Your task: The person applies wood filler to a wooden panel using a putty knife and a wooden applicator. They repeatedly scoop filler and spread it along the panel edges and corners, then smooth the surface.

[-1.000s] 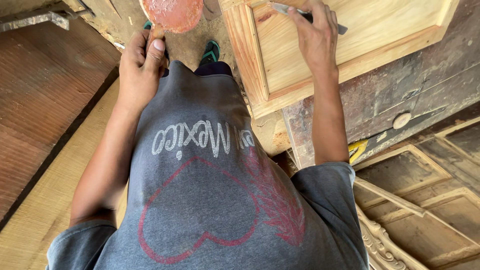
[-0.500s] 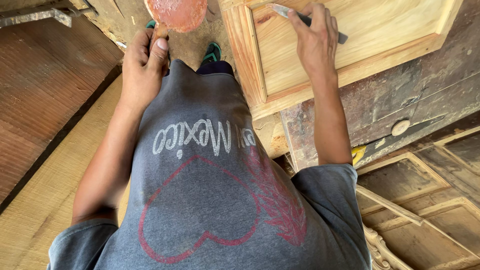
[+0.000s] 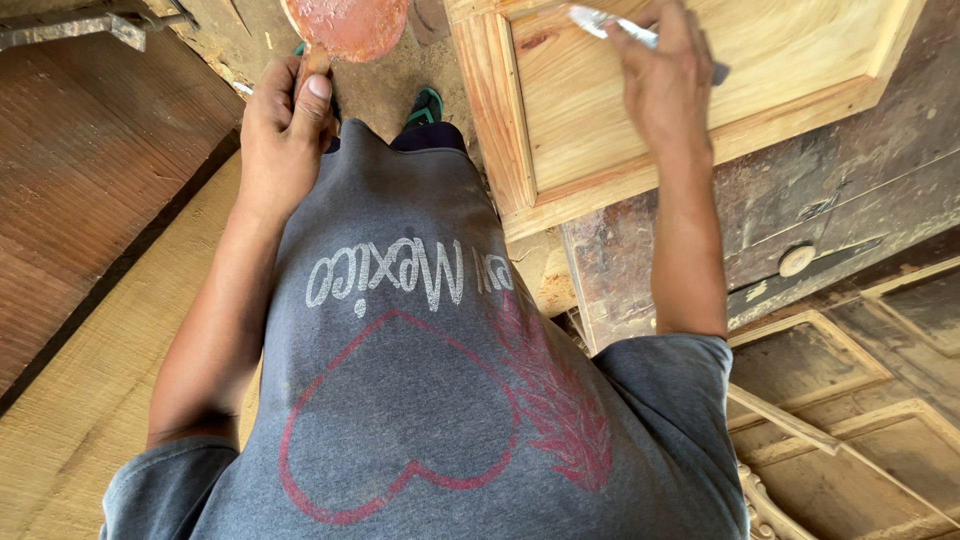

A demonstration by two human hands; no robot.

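nearest the camera is the person's own grey shirt (image 3: 420, 400), with a red heart outline printed on it, filling the middle of the view. beyond it, on the left, the left hand (image 3: 285, 130) is closed around the short handle of a reddish, putty-smeared paddle (image 3: 345, 25), thumb laid along the handle; the round blade pokes out past the top edge of the view, over the dirt floor (image 3: 390, 90). a green shoe (image 3: 425, 105) shows just beyond the shirt hem.

on the right and a bit farther, the right hand (image 3: 665, 85) pinches a thin scraper (image 3: 610, 22), its pale-tipped blade slanting up to the left. the grip here is narrow, fingers curled over the tool. the blade sits over the recessed face of a pale wooden door panel (image 3: 780, 60), near its far edge, though i cannot tell if the tip actually touches the wood.

to do this well, it seems best to hold the blade at a low angle, draw it along the grain, and press filler into the corner where the raised frame meets the recess, keeping the paddle close by for reloading.

darker old panels (image 3: 850, 370) lie lower right, rough planks (image 3: 80, 220) on the left.
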